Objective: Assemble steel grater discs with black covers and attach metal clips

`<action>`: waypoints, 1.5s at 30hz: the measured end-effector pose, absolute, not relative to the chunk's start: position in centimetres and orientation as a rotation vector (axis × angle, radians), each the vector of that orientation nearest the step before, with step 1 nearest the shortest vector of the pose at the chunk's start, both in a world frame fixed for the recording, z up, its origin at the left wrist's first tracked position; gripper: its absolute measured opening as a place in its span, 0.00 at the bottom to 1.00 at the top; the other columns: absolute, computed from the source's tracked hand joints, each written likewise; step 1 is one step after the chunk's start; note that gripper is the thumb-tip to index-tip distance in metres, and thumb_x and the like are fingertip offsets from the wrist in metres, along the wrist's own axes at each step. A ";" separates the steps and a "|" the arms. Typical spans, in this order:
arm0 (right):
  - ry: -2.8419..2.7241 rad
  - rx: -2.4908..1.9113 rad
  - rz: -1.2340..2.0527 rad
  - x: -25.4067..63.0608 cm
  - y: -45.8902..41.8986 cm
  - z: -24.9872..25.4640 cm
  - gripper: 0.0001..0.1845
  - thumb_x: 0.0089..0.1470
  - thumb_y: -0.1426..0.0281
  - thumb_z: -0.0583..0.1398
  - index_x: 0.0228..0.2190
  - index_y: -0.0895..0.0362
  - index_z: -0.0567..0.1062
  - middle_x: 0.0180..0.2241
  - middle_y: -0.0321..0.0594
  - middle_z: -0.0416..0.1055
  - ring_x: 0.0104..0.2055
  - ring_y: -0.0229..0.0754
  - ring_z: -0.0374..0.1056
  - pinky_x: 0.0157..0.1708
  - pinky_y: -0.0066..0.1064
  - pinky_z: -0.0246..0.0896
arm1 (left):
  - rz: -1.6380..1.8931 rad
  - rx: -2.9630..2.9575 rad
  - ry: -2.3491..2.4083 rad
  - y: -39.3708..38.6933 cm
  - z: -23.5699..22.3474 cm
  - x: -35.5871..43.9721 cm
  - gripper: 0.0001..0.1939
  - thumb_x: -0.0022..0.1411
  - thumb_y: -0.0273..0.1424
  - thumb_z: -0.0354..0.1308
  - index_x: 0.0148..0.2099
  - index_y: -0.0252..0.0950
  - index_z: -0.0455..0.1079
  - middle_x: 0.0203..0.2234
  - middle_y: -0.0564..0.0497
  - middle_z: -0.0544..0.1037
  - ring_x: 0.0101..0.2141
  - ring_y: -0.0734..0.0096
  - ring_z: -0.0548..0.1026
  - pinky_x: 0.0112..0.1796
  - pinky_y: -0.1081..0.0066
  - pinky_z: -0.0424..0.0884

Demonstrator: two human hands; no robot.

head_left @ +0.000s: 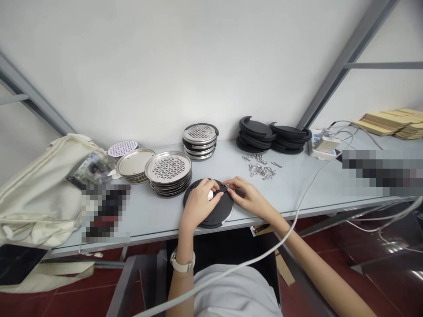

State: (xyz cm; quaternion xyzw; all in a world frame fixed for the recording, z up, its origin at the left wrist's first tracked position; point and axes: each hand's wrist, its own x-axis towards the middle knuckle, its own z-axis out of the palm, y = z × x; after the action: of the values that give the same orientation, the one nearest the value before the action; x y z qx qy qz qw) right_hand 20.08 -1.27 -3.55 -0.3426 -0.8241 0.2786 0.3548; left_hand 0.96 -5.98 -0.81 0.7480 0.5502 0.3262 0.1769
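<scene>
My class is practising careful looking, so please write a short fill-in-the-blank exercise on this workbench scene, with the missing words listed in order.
1. The left hand and right hand touch a round disc that is ____ in colour.
2. The pale wristband is worn on the ____ arm.
3. The small loose clips are made of shiny ____.
4. The pale yellow boards lie towards the far ____ of the picture.

Missing words: black; left; metal; right.

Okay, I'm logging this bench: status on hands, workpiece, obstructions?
Left hand on black disc. Right hand at disc's far right edge. White cable crosses view over right forearm.
</scene>
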 end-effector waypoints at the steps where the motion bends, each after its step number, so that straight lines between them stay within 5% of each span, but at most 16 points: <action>1: -2.125 -0.900 0.727 20.1 -1.2 -3.6 0.13 0.60 0.69 0.53 0.45 0.55 0.72 0.33 0.39 0.66 0.35 0.40 0.65 0.38 0.32 0.61 | 0.923 2.117 1.558 -6.0 -0.8 1.0 0.02 0.62 0.32 0.55 0.38 0.40 0.66 0.35 0.54 0.71 0.37 0.71 0.72 0.42 0.70 0.66; 19: -2.098 -0.915 0.943 20.1 -1.2 -3.7 0.14 0.61 0.66 0.52 0.47 0.57 0.68 0.24 0.31 0.58 0.25 0.35 0.55 0.26 0.26 0.52 | 0.925 2.125 1.555 -5.8 -0.9 1.0 0.03 0.61 0.32 0.56 0.38 0.40 0.66 0.35 0.55 0.71 0.37 0.71 0.71 0.42 0.71 0.65; 28: -2.110 -0.851 0.754 20.2 -1.1 -3.5 0.13 0.58 0.72 0.55 0.45 0.56 0.72 0.38 0.42 0.68 0.41 0.42 0.66 0.45 0.35 0.61 | 0.921 2.122 1.555 -6.0 -0.8 0.9 0.03 0.62 0.32 0.56 0.38 0.40 0.66 0.35 0.55 0.71 0.37 0.72 0.71 0.42 0.71 0.65; 45: -2.164 -0.822 0.682 20.1 -1.3 -3.0 0.11 0.62 0.72 0.53 0.43 0.54 0.72 0.40 0.43 0.70 0.46 0.44 0.66 0.49 0.38 0.61 | 0.926 2.129 1.554 -5.9 -0.9 1.0 0.02 0.62 0.32 0.56 0.38 0.40 0.66 0.35 0.55 0.71 0.37 0.72 0.71 0.41 0.71 0.65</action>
State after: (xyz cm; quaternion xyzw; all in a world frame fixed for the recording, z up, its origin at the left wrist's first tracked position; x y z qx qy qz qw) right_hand 20.09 -1.28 -3.03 -0.3184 -0.8379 0.2642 0.3560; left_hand 0.95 -5.90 -0.88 0.7504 0.5480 0.3264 0.1732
